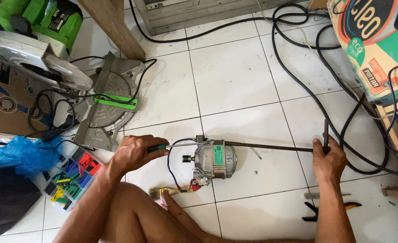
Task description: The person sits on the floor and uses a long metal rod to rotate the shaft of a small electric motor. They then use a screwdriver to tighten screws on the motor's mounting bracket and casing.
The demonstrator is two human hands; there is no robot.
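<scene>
Head view: left hand [134,153] grips screwdriver [174,145] at motor [214,159]; right hand [328,157] grips rod [271,146].

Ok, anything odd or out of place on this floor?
Mostly clutter: black cables sprawl in loops over the tiles, and a paintbrush and pliers lie loose near the motor the hands work on. Nothing looks spilled or broken.

Bare forearms, no sleeves, watch, rings or gloves; bare knee.

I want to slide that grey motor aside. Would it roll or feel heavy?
The motor looks like a metal-cased cylinder lying on its side on smooth tile, so it probably feels heavy and could roll. Its attached wires may drag along.
</scene>
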